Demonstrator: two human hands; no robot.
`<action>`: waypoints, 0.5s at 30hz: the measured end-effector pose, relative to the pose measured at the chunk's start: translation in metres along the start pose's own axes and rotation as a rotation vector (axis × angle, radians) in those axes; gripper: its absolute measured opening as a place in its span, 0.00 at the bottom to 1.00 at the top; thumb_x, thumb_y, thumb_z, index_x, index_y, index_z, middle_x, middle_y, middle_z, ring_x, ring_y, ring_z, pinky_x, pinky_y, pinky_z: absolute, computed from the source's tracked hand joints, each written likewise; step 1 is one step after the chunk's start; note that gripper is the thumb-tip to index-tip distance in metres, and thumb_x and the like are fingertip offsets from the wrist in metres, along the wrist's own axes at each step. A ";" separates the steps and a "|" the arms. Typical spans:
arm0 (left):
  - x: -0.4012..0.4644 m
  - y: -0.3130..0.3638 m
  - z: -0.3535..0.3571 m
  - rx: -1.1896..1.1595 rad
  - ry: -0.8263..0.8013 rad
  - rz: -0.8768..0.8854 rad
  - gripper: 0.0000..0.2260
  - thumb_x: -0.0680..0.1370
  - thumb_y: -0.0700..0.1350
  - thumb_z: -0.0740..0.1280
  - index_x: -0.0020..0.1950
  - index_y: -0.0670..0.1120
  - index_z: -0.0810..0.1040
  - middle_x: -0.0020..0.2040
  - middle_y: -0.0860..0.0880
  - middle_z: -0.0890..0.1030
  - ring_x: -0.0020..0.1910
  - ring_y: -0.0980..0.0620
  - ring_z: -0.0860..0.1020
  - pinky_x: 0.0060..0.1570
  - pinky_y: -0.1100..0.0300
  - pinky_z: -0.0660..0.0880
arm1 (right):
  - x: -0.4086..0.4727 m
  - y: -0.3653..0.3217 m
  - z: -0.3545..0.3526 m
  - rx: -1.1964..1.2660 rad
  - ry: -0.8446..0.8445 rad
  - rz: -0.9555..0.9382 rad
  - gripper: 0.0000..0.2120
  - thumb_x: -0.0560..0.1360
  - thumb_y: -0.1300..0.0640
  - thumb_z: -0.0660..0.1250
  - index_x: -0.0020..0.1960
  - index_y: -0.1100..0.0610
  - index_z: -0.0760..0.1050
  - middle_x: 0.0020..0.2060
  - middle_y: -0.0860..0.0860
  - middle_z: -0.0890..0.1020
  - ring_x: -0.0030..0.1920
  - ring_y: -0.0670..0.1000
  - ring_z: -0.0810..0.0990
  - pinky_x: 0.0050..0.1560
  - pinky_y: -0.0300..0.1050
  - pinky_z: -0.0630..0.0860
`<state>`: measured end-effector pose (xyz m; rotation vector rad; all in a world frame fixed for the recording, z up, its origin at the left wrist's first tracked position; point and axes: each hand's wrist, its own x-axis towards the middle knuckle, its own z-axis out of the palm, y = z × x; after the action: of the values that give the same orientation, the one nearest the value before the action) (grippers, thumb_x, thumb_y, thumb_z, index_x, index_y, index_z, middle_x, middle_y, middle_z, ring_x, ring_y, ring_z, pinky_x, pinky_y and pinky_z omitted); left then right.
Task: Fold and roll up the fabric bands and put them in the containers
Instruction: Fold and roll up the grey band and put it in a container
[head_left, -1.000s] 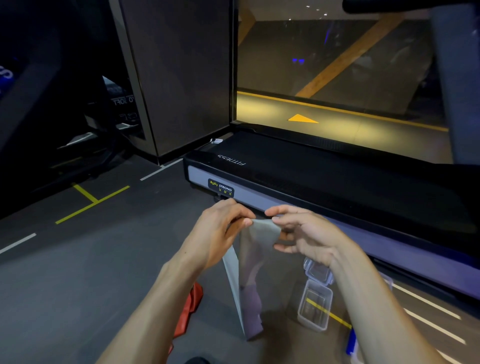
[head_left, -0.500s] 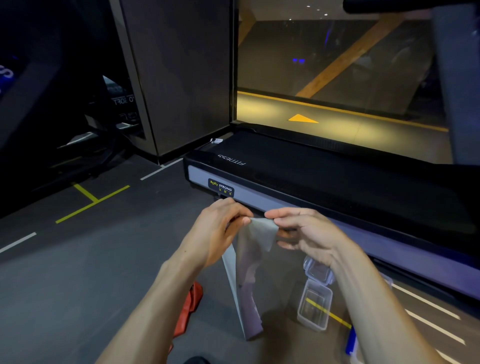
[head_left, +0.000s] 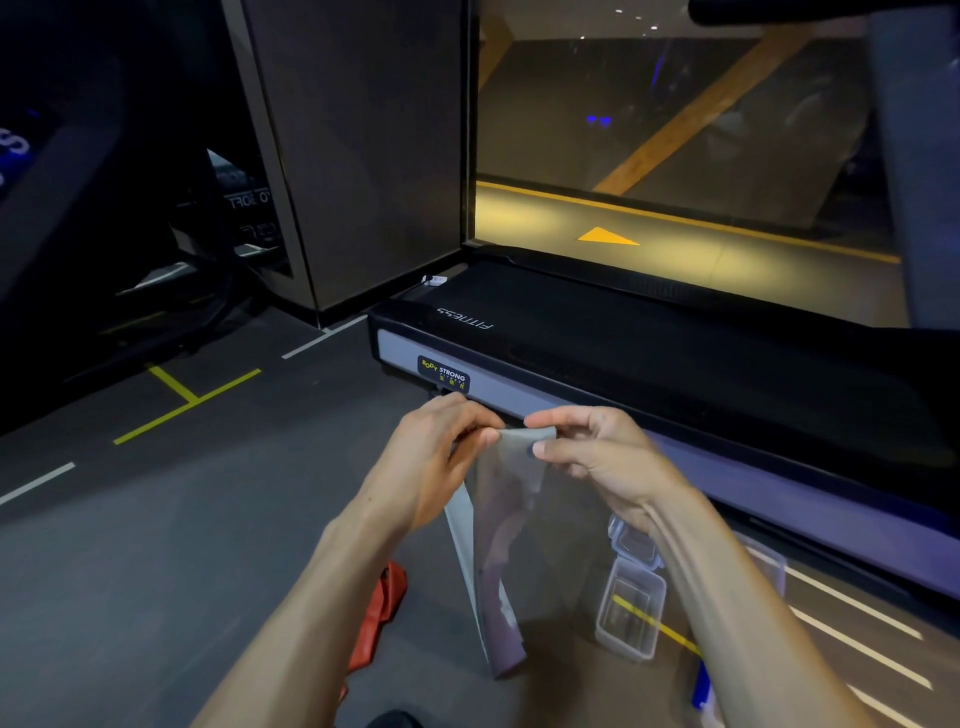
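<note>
A grey fabric band (head_left: 498, 551) hangs down from both my hands in the middle of the view. My left hand (head_left: 431, 467) pinches its top edge on the left. My right hand (head_left: 597, 457) pinches the same edge on the right, thumb in front of the cloth. The band's lower end dangles just above the floor. A clear plastic container (head_left: 631, 608) stands open on the floor under my right forearm, with its lid lying behind it. A red band (head_left: 382, 613) lies on the floor below my left forearm, partly hidden.
A black treadmill deck (head_left: 649, 353) runs across just beyond my hands. A blue object (head_left: 701, 686) and another clear container (head_left: 769, 566) peek out beside my right arm. A dark pillar (head_left: 353, 156) stands at the back, and the grey floor (head_left: 156, 519) has painted lines.
My hands have drawn a little closer along the band's top edge, and the hanging cloth has narrowed slightly. The grip of both hands is the same.
</note>
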<state>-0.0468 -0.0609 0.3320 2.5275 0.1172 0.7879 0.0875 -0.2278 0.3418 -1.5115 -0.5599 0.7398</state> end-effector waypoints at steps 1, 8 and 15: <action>0.000 0.000 0.000 -0.005 0.005 0.003 0.05 0.83 0.45 0.67 0.54 0.49 0.83 0.44 0.64 0.75 0.46 0.63 0.75 0.48 0.74 0.67 | 0.000 0.000 0.001 -0.010 0.019 -0.015 0.12 0.74 0.73 0.71 0.52 0.59 0.83 0.37 0.50 0.83 0.32 0.41 0.78 0.32 0.30 0.70; 0.001 0.001 0.000 -0.041 0.026 -0.013 0.05 0.82 0.45 0.67 0.53 0.48 0.83 0.43 0.64 0.75 0.45 0.64 0.75 0.47 0.74 0.67 | 0.002 0.001 0.005 -0.037 0.063 -0.035 0.11 0.76 0.72 0.70 0.50 0.58 0.84 0.40 0.53 0.84 0.40 0.47 0.79 0.41 0.34 0.74; 0.002 0.000 0.002 -0.040 0.020 -0.015 0.05 0.82 0.45 0.67 0.53 0.49 0.84 0.43 0.60 0.77 0.45 0.59 0.77 0.47 0.67 0.72 | 0.003 0.002 0.007 0.004 0.106 0.018 0.09 0.77 0.70 0.70 0.49 0.58 0.84 0.41 0.55 0.83 0.45 0.54 0.78 0.49 0.47 0.73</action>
<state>-0.0435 -0.0612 0.3315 2.4792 0.1253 0.8016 0.0839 -0.2210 0.3390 -1.5441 -0.4659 0.6698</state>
